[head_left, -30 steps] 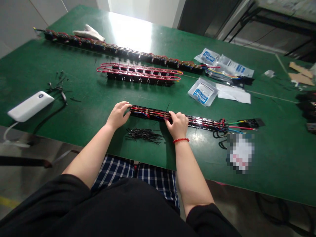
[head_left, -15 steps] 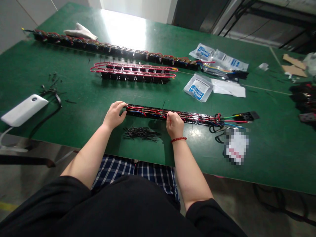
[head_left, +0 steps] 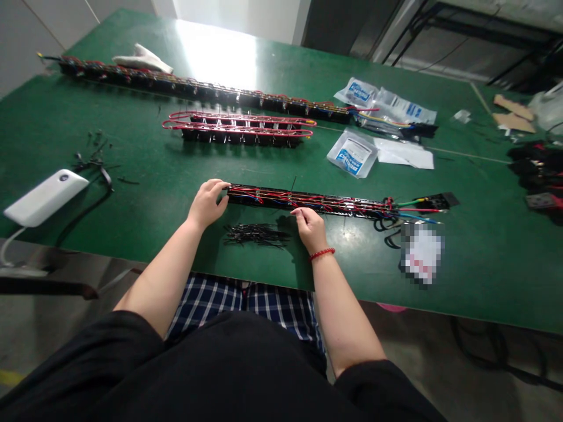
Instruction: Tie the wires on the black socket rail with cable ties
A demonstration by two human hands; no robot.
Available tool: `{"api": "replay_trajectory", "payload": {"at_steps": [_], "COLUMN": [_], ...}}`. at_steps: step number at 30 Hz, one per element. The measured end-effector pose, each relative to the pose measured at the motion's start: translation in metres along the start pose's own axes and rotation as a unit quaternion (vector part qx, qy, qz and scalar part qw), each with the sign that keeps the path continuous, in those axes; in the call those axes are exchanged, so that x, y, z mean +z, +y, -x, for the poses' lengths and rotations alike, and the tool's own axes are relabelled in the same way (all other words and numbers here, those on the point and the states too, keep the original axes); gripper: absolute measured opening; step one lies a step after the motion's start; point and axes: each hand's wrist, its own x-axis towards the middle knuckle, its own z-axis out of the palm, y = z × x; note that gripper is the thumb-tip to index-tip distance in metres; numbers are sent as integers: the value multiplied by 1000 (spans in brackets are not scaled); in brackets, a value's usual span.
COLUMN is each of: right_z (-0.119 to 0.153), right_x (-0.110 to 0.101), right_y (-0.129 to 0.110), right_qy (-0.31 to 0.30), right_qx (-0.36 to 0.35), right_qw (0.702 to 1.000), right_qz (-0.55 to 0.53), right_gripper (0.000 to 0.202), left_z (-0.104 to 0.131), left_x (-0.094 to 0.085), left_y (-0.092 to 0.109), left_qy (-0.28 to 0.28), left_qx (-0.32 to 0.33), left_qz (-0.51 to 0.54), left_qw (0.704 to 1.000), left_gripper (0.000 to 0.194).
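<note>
A long black strip with red, yellow and blue wires lies crosswise in front of me. My left hand grips its left end, fingers at the far edge and thumb at the near side. Beside the strip's near edge is my right hand, its thumb and forefinger pinched together. Whatever may be in that pinch is too small to make out. From the strip's far side a thin black cable tie end sticks up. A pile of black cable ties lies between my hands, nearer to me.
Farther back lie a black rack looped with red cable and a longer wired strip. Plastic packets are at the right. On the left are a white device and black scraps. A blurred-out packet lies front right.
My right hand has drawn back slightly toward me, off the strip's wires to its near edge. My left hand keeps its place at the strip's end.
</note>
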Motion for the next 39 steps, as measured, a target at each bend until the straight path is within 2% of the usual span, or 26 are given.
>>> {"api": "replay_trajectory", "payload": {"at_steps": [3,9,16,24,34,39], "right_z": [5,11,11,11,13,10], "right_x": [0,-3,-3,-3,-3,-4], "right_y": [-3,-12,-8,-2,-1,2], "right_qy": [29,22,19,28,-13,-11], "right_qx": [49,101,83,108,106,89], "right_qw": [998,993,991,986,986,987], "right_qz": [-29,-61,-103,-125,-129,-132], "right_gripper": [33,28,16,19,25,18], "left_z": [0,0,0,1,1,-1], "left_x": [0,0,-2,-8,-7,-8], "left_y": [-1,1,3,10,12,13], "left_qy": [5,2,-9,-22,-6,-12], "left_qx": [5,-1,-10,-29,-22,-29], "left_qz": [2,11,7,6,-2,-9], "left_qw": [1000,1000,1000,999,1000,999], "left_gripper": [35,35,36,37,36,36]}}
